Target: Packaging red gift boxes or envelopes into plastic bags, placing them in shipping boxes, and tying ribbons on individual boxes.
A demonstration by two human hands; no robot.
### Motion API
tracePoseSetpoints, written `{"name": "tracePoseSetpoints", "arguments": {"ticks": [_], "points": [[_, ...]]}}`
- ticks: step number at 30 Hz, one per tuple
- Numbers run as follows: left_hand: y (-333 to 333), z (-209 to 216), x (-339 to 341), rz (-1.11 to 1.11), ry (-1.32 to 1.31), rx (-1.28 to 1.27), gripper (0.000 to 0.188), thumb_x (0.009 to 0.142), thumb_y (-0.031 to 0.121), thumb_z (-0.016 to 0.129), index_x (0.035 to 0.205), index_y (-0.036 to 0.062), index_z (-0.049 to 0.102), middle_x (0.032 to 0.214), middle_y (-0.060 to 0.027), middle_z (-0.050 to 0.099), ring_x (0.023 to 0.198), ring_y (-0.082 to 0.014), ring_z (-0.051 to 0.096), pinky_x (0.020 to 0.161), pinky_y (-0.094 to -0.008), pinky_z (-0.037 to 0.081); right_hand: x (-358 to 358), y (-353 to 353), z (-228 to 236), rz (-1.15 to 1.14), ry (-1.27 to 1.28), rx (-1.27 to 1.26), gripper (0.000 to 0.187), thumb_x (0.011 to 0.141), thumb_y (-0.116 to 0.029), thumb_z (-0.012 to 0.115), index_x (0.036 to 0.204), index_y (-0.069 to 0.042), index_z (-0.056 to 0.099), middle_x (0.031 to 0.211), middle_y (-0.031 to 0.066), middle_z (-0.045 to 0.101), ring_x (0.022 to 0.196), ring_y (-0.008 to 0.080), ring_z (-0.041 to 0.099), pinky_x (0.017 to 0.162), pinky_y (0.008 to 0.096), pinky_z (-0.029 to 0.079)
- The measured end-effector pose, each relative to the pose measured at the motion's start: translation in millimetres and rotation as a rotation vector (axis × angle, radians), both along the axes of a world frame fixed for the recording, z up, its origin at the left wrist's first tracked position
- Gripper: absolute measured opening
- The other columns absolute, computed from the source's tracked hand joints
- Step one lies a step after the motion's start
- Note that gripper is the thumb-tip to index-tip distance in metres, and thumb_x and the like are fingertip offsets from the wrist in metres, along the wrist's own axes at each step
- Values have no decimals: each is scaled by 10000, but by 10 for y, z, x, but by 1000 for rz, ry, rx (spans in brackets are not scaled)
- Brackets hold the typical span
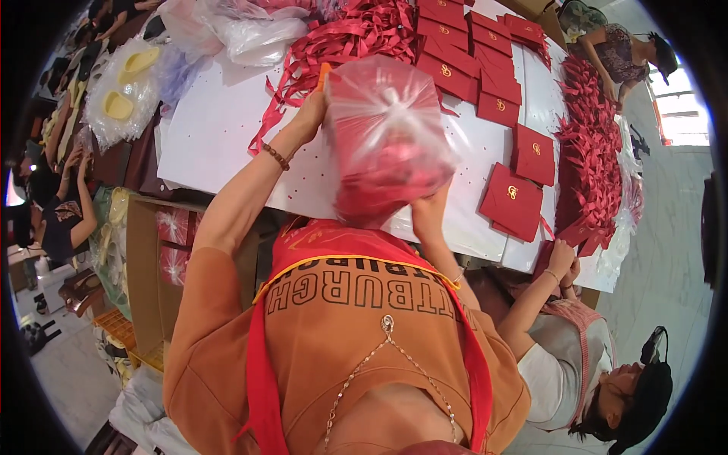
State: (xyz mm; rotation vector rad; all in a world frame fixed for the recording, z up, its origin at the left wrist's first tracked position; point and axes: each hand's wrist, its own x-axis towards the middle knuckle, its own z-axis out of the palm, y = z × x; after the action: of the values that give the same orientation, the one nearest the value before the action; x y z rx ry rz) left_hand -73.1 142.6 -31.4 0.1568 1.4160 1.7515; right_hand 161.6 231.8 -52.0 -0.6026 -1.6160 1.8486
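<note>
Above the near part of the white table I hold up a clear plastic bag packed with red items, its top gathered into creases; motion blurs it a little. My left hand, with a beaded bracelet at the wrist, grips the bag's left side. A small orange object sticks up by those fingers; its kind is unclear. Under the bag's lower right corner is my right hand, closed against it, the fingers partly hidden behind the plastic.
Red pouches lie in rows on the white table, near a heap of red ribbons. Another red ribbon pile runs along the right. A co-worker's hand works there. A cardboard box with similar bags stands at my left.
</note>
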Motion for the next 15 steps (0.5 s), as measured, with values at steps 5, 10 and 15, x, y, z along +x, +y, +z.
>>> {"name": "tracePoseSetpoints", "arguments": {"ticks": [5,10,15], "points": [[15,510,-116,-210,861,-424,710,864,572,151,1105,22,530,1102,-181,540,1057,-291,487,879,-354,369,-274,327,85,-42,151,-566,491,871,-296,459,1252,-21,316,1185,91,431,1043,182,445,889,314,365],[-114,-55,-249,-412,999,-787,721,818,628,253,1028,8,553,1016,-248,553,1009,-370,504,843,-407,382,-330,584,-413,125,-558,-94,455,876,-401,402,1112,-30,519,1104,56,508,944,157,464,772,296,381],[-143,-26,-358,-258,659,-426,640,875,544,287,1156,7,492,1101,-113,550,1030,-190,476,892,-294,333,-523,714,-279,-85,-268,-173,593,858,-424,424,1307,-54,312,1179,63,471,1010,156,458,836,282,347]]}}
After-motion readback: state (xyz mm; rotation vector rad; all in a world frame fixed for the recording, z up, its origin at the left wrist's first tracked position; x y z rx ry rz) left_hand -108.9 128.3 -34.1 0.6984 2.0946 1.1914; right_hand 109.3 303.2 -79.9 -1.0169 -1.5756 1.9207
